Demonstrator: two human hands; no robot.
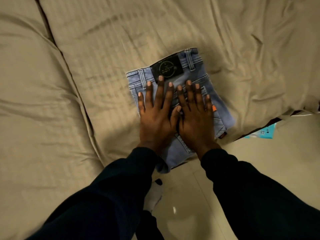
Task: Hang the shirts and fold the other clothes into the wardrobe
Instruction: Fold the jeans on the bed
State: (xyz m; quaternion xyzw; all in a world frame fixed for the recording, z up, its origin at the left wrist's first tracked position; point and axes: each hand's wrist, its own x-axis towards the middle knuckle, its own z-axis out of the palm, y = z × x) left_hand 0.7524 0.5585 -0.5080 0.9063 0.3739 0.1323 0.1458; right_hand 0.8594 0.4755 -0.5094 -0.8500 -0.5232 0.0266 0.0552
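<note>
Jeans [199, 71] folded up small, lying at the near edge of the bed [86, 84].

Both hands lie flat on top of them, side by side, left hand [155, 116] and right hand [195, 118], fingers straight and spread a bit, thumbs touching in the middle. Black waistband patch [167, 68] sits just past the fingertips. Dark sleeves [259, 196] come up from the floor side of the bed, and a blue packet [265, 131] pokes out beside its corner.
</note>
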